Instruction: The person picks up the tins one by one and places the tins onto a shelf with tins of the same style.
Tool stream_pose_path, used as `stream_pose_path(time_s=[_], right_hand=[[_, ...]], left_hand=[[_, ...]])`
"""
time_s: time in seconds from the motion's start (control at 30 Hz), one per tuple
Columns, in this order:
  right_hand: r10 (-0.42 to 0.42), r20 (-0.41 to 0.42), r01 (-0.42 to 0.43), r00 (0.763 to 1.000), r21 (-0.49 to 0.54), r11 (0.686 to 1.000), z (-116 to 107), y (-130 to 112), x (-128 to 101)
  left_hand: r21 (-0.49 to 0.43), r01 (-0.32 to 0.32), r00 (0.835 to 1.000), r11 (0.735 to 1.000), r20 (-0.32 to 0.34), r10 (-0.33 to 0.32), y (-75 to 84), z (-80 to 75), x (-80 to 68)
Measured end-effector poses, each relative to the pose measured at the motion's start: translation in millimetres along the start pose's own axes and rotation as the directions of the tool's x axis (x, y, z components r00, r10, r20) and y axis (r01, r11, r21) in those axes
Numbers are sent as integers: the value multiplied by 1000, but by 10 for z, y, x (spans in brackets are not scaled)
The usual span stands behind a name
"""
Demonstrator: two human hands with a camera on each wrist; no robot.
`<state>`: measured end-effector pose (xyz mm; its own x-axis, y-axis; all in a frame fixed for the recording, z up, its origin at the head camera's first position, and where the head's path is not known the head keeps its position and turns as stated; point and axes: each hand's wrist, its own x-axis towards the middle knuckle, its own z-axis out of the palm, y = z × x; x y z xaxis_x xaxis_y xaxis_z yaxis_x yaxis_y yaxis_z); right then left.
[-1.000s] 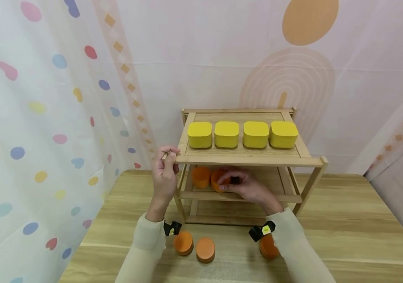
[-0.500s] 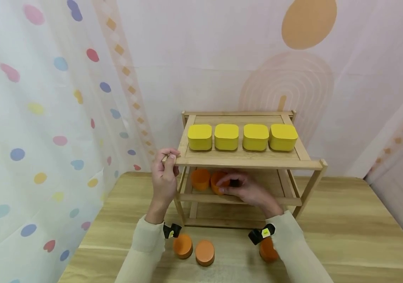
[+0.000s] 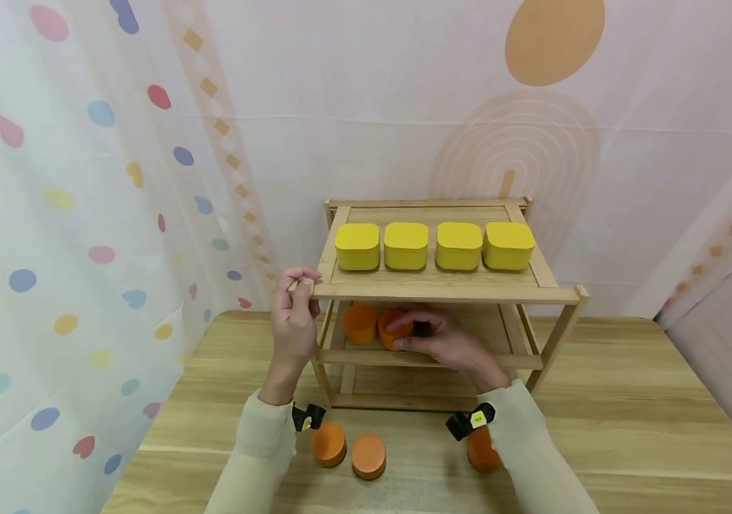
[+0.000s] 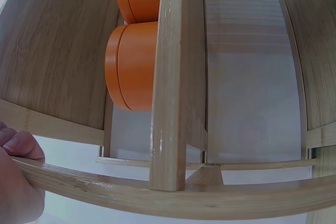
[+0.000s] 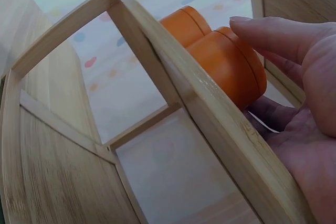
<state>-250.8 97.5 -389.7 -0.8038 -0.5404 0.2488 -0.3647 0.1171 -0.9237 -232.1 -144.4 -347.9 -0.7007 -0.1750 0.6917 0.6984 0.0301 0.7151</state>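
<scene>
Orange tin (image 3: 394,328) sits on the middle shelf of the wooden rack (image 3: 443,291), and the right hand (image 3: 433,340) has its fingers curled round it, thumb low at the front, fingertips over the top. From the right wrist view the tin lies against the palm, touching a second orange tin (image 3: 359,321) just to its left on the same shelf. The left hand (image 3: 293,314) pinches the front left corner of the rack's top shelf, thumb and fingers clamped on the wood. Four yellow boxes (image 3: 433,245) stand in a row up there. On the table (image 3: 629,421), near the wrists, lie three more orange tins (image 3: 368,455).
</scene>
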Motion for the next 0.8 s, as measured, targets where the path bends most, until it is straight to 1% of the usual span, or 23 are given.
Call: stream_pose_path(time_s=[0.1,0.3,0.37,0.43,0.6,0.73,0.8], right_hand=[[-3,-12,4,1000,14,1000,-9,-7,-9],[18,-35,-16,999,49,999,-33,-13,-13],[27,-42,-26,999,34,999,-44,-17,-26],[36,-57,-37,998,-10,999,-56,-32,-63],[70,-124,-83,990,-106,991,-82,-110,-242],[82,-148,-98,986,-104,990,-90,-186,-373],[57,-149,-73,987,-109,991,-92,-215,-409]], left_hand=[[10,-3,1000,1000,-2,3,-4,7,0],[19,-8,1000,1000,-4,8,-14,17,-7],[20,-4,1000,1000,-4,4,-16,22,-11],[26,0,1000,1000,-2,0,-18,26,-14],[30,-3,1000,1000,7,2,-18,33,-12],[25,-16,1000,1000,-1,16,0,18,0],[26,-18,1000,1000,-6,18,3,11,6]])
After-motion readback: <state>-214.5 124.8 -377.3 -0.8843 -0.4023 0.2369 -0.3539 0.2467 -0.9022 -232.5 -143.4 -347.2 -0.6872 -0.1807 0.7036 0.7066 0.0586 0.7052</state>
